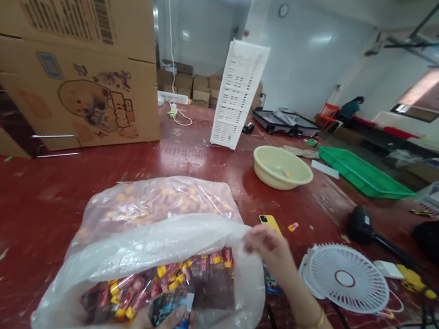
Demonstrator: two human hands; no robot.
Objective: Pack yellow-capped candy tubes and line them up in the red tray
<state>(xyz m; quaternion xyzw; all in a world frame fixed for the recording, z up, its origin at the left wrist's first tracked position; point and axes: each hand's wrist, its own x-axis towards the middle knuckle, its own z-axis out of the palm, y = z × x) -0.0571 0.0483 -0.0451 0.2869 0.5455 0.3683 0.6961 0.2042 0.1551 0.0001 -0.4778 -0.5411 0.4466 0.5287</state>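
Observation:
A large clear plastic bag [176,235] lies on the table in front of me, its mouth toward me. Inside are many small pinkish-red tubes with yellow caps [143,290]. My left hand [156,325] is closed on a small stack of dark blue printed packets [168,313] in the bag's mouth, thumb on top. At the bag's right rim is my right hand [267,246], its fingers bent and smeared by motion; whether they touch the plastic is unclear. Another blue packet [271,282] shows partly beneath my right forearm.
A yellow phone [270,223] and a loose tube [293,226] lie right of the bag. Beyond stand a cream basin [280,182], a green tray [366,175] and a white slotted tower [239,96]. A white fan [345,277] lies at right, a large carton [74,55] at left. Someone sits far back.

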